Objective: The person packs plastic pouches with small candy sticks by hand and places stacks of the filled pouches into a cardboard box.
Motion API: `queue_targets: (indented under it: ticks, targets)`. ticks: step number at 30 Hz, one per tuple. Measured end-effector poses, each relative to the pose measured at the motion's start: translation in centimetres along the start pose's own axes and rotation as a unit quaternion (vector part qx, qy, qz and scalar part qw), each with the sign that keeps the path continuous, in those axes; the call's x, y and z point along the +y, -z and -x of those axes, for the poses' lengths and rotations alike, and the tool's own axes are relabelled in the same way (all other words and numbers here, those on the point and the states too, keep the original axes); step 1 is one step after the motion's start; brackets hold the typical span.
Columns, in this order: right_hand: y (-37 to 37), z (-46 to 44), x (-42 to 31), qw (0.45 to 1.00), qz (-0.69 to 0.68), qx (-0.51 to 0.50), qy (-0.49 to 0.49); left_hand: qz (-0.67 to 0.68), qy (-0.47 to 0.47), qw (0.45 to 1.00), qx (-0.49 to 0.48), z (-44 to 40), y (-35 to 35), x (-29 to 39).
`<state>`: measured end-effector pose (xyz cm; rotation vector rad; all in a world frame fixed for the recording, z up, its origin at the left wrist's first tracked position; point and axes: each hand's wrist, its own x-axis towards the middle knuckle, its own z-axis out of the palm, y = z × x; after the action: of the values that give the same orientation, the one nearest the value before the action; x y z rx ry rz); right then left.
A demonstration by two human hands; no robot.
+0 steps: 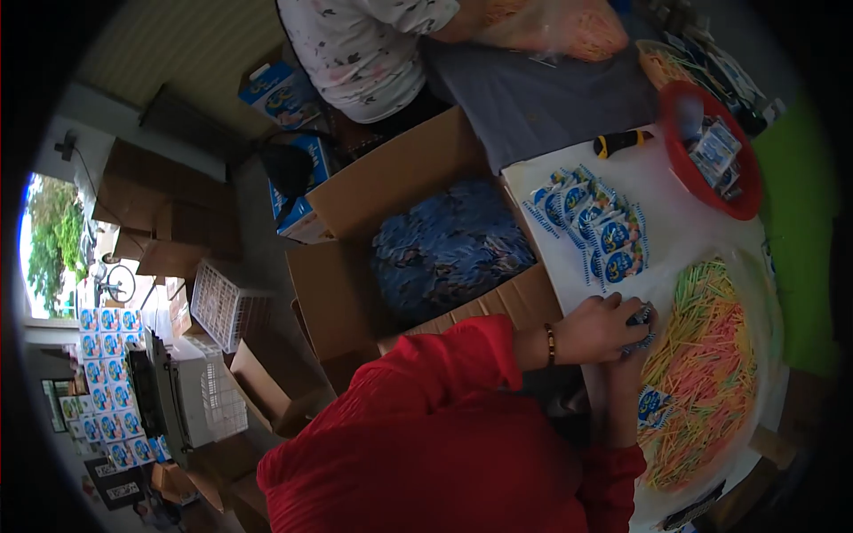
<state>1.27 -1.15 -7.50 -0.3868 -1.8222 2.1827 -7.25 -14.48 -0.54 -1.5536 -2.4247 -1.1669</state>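
My left hand (606, 330), with a beaded bracelet at the wrist, has its fingers closed around a small blue-and-white striped packet (641, 317). My right hand (624, 366) meets it from below at the same packet, its fingers mostly hidden. Beside the right wrist, another blue packet (655, 407) lies on a big heap of thin pastel sticks (706, 373) in clear plastic. Several filled blue packets (600, 226) lie in overlapping rows on the white tabletop (569, 284), just beyond my hands.
An open carton (333, 284) full of blue packets stands left of the table. A red basin (751, 191) holds more packets, near a yellow-and-black cutter (622, 143). Across the table, another person (373, 62) handles a bag of sticks (577, 31). Boxes and white crates (227, 302) stand left.
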Motion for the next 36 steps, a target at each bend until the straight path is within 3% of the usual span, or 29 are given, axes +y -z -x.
queue_targets:
  ticks: [1, 2, 4, 6, 7, 8, 10, 12, 14, 17, 24, 26, 29, 33, 35, 36]
  targets:
    - [-0.5, -0.3, -1.1, 0.989, 0.134, -0.018, 0.056, -0.004, 0.008, 1.000, 0.006, 0.4, 0.3, -0.7]
    - [-0.9, -0.6, -2.4, 0.989, 0.134, -0.030, 0.056, 0.061, 0.019, 0.997, 0.043, 0.7, 0.7, -1.7]
    - [-2.0, -0.9, -4.4, 0.909, 0.318, -0.077, 0.259, 0.121, 0.032, 0.989, 0.083, 1.3, 2.5, -2.8]
    - [-1.6, -1.3, -3.8, 0.908, 0.300, -0.067, 0.284, 0.227, 0.046, 0.944, 0.234, 3.7, 5.1, -3.6]
    - [-1.2, -1.4, -3.4, 0.907, 0.285, -0.046, 0.308, 0.212, 0.057, 0.947, 0.236, 5.3, 7.1, -4.3]
    - [-0.8, -1.3, -3.0, 0.908, 0.284, -0.045, 0.305, 0.198, 0.066, 0.949, 0.238, 7.2, 9.3, -5.2]
    - [-0.1, -1.4, -2.5, 0.912, 0.306, -0.051, 0.269, 0.128, 0.172, 0.951, 0.223, 11.8, 12.8, -7.4]
    - [-0.3, -1.2, -3.2, 0.917, 0.311, -0.074, 0.239, -0.041, 0.285, 0.939, 0.186, 17.4, 14.1, -10.8]
    - [-0.4, -1.1, -3.2, 0.921, 0.315, -0.097, 0.210, -0.120, 0.396, 0.899, 0.145, 23.3, 13.5, -14.3]
    - [-0.1, -1.0, -3.0, 0.923, 0.305, -0.128, 0.195, -0.162, 0.471, 0.861, 0.102, 29.5, 10.3, -18.4]
    - [-0.5, -1.1, -3.2, 0.902, 0.345, -0.134, 0.224, -0.080, 0.442, 0.887, 0.105, 29.4, 5.6, -23.6]
    - [-0.6, -1.2, -3.4, 0.902, 0.347, -0.130, 0.221, -0.250, 0.491, 0.835, 0.021, 29.9, 4.4, -23.3]
    - [-0.8, -1.0, -3.6, 0.910, 0.336, -0.128, 0.207, -0.257, 0.503, 0.825, -0.024, 30.0, 4.1, -23.5]
    - [-0.3, -1.4, -2.8, 0.898, 0.341, -0.130, 0.246, -0.313, 0.447, 0.838, -0.003, 28.2, 5.7, -20.2]
    - [0.3, -1.1, -3.1, 0.893, 0.361, -0.106, 0.249, -0.311, 0.515, 0.798, 0.026, 25.9, 6.9, -18.1]
    - [0.2, -1.0, -3.5, 0.892, 0.371, -0.117, 0.230, -0.305, 0.496, 0.812, 0.023, 25.1, 7.5, -17.6]
